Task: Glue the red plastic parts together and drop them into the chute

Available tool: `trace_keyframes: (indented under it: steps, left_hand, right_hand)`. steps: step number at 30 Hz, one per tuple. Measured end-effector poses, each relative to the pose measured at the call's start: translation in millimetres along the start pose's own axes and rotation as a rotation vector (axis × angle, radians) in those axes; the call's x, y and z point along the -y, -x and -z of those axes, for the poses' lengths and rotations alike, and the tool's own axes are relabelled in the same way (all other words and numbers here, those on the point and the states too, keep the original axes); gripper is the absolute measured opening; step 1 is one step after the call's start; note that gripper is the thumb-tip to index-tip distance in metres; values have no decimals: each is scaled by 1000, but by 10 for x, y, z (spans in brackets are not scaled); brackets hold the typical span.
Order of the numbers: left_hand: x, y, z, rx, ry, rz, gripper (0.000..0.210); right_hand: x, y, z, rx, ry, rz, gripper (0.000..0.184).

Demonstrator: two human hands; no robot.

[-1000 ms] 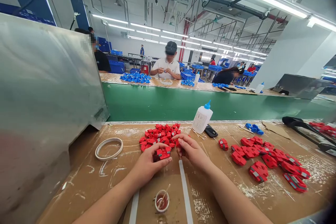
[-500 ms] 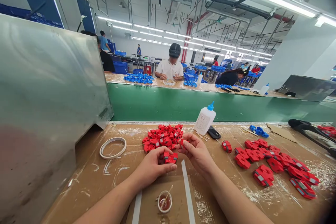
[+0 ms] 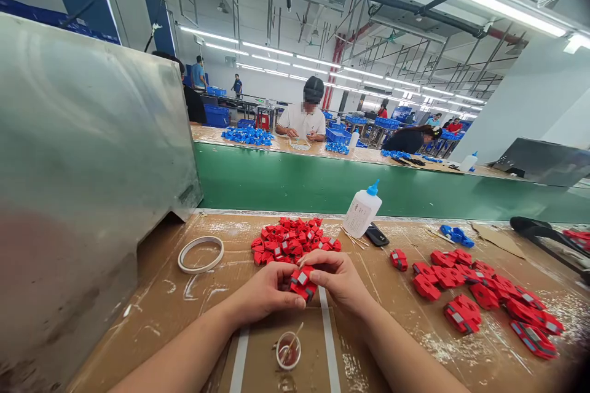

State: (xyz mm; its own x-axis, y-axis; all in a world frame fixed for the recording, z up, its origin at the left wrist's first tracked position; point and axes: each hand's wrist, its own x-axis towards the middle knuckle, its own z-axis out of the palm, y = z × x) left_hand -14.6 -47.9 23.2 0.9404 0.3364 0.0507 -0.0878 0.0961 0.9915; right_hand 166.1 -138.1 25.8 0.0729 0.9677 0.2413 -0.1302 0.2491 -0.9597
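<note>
A red plastic part (image 3: pixel 302 284) with grey patches is held between both hands. My left hand (image 3: pixel 270 288) grips its left side, thumb below and fingers behind. My right hand (image 3: pixel 338 276) closes on its upper right, thumb and fingertips pressed against it. Where the small red piece from the right hand meets the larger part, the fingers partly hide it. Just beyond the hands lies a heap of red plastic pieces (image 3: pixel 288 239). Nearer to me stands a small cup (image 3: pixel 288 351) of reddish-brown liquid with a thin stick in it.
A roll of tape (image 3: pixel 200 255) lies at left beside a metal housing (image 3: pixel 101 135). A white bottle (image 3: pixel 362 212) with a blue nozzle stands behind, near cotton swabs and a dark object (image 3: pixel 377 234). Red assembled parts (image 3: pixel 463 314) spread at right. A co-worker (image 3: pixel 304 116) sits across the green partition.
My right hand has brought its small red piece down against the part in my left hand. That part has tilted, and the hands are now together. The camera view has shifted slightly.
</note>
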Motion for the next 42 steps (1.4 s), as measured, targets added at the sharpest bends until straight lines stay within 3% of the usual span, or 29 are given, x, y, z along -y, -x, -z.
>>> trace_keyframes:
  steps: [6, 10, 16, 21, 28, 33, 39, 42]
  left_hand:
    - [27, 4, 28, -16, 80, -22, 56]
    - [121, -49, 41, -79, 113, -7, 67]
    - [175, -116, -7, -201, 67, -37, 66]
    - [195, -92, -66, -336, 97, -12, 69]
    - [111, -42, -67, -202, -69, -82, 63]
    - [74, -16, -55, -168, -45, -68, 63]
    - [122, -14, -19, -226, -106, -94, 64]
    - [102, -17, -38, -250, -146, -65, 63]
  right_hand:
    - [-44, -13, -8, 43, 12, 57, 18]
    - [-64, -38, -13, -56, 109, 116, 18]
    - [-98, -68, -32, -198, 211, 190, 16]
    - [-66, -96, 31, -116, 482, 263, 21]
    - [-30, -70, 64, -109, 587, 345, 20]
    - [-52, -51, 36, -101, 600, 392, 18]
    - [-39, -38, 27, 21, 673, 404, 28]
    - [-30, -16, -23, 9, 573, 365, 22]
